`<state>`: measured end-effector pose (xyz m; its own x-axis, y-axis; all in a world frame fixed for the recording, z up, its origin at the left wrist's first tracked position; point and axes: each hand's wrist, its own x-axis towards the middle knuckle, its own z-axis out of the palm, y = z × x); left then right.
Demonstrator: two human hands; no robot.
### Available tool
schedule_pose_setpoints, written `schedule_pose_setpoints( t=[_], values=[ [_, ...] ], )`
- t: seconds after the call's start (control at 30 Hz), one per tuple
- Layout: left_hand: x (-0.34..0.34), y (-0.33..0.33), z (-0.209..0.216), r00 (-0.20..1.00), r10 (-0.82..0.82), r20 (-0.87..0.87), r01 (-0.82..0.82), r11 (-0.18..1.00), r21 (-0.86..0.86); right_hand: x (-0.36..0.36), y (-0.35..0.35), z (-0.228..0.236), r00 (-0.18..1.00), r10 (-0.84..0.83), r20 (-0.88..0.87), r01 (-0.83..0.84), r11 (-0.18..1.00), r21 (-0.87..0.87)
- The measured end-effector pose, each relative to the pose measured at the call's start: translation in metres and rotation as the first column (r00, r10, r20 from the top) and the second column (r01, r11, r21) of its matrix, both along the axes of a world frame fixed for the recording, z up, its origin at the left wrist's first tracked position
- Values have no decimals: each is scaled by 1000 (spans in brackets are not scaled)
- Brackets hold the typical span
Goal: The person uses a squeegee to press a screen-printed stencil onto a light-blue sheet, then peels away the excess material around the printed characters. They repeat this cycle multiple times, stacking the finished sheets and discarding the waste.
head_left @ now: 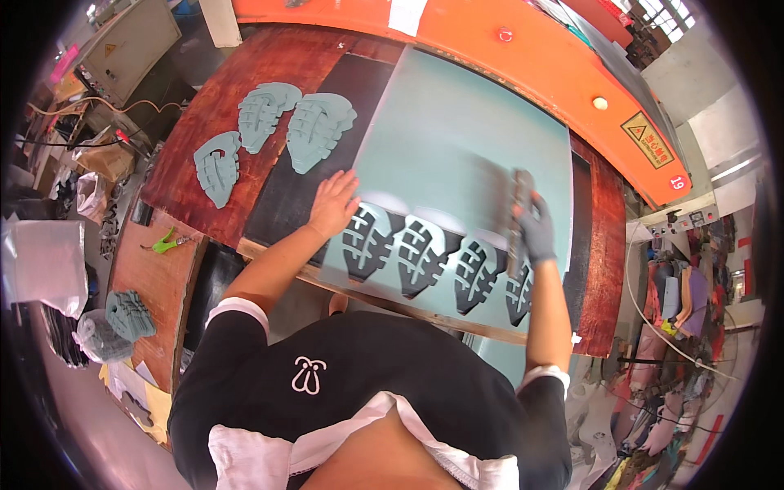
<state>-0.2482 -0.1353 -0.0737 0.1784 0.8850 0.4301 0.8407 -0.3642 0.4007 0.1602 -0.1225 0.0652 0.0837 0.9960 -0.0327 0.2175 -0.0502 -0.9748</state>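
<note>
Hands work well apart: the bare left hand (333, 204) lies flat with fingers spread at the left edge of a pale grey-green sheet (457, 114), while the grey-gloved right hand (536, 231) is closed around what looks like a cutting die (518, 220), held on edge and blurred. How hard the left palm presses, I cannot tell.

Doing this well, I judge, means keeping the sheet flat with the left palm, setting the die down level on uncut material, and fitting it close to the existing holes without overlapping them, so little is wasted. A grip on the die's outer sides would keep fingers off its cutting edge.

Nearest the body runs a wooden front strip (392, 300). Just beyond it, a row of four ribbed cutouts (420, 255) spans the sheet's near part, between the two hands, the rightmost partly behind the right forearm and die. The sheet's unbroken area stretches past both hands; the die stands over its right part. Under the sheet, a black board (286, 196) shows at the left. Farther out, beyond the left hand, grey-green cut pieces (320, 132) lie in three groups, partly on the red-brown tabletop (220, 90). Across the far side stands the orange press beam (563, 77).
</note>
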Motion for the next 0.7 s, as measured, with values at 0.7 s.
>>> schedule_pose_setpoints(
  t=[0.7],
  values=[
    [-3,8,6,970,-116,213,129,990,-50,-261,138,-37,613,-41,789,194,976,-99]
  ],
)
